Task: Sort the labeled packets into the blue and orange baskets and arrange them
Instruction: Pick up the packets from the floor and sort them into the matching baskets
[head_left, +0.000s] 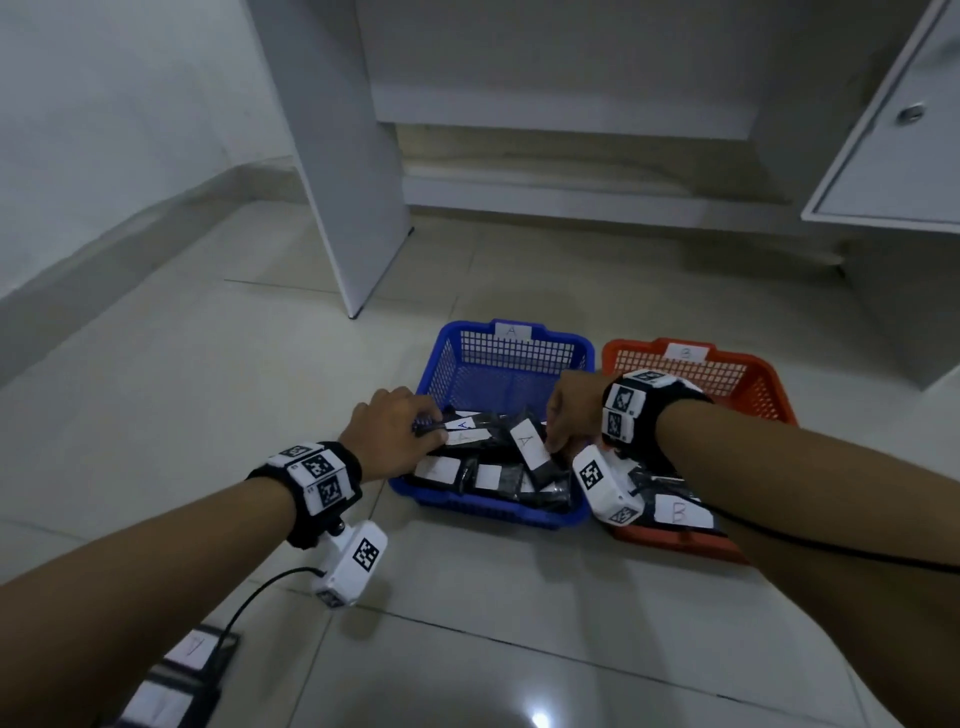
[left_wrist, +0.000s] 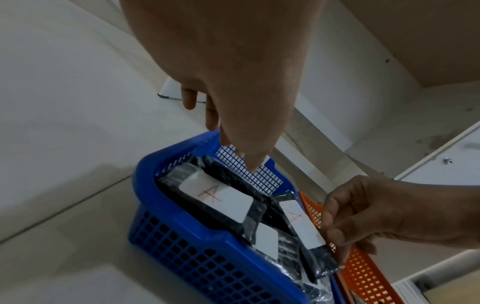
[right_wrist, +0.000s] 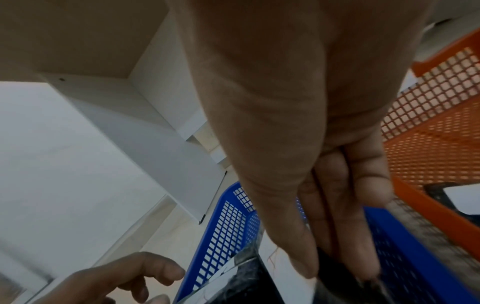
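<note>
A blue basket (head_left: 519, 512) marked A holds several black packets with white A labels. To its right the orange basket (head_left: 758, 382), marked B, holds a B packet (head_left: 680, 512). My right hand (head_left: 553, 441) reaches into the blue basket and pinches the edge of a tilted A packet (head_left: 530, 447) between thumb and fingers (right_wrist: 301, 253). My left hand (head_left: 434, 423) hovers at the basket's left side. Its fingers (left_wrist: 249, 160) are loosely extended over another A packet (left_wrist: 215, 197), holding nothing that I can see.
A few more labeled packets (head_left: 176, 675) lie on the tiled floor at the bottom left, by my left arm. A white desk panel (head_left: 358, 208) stands behind the baskets, and a white cabinet (head_left: 893, 145) at the far right.
</note>
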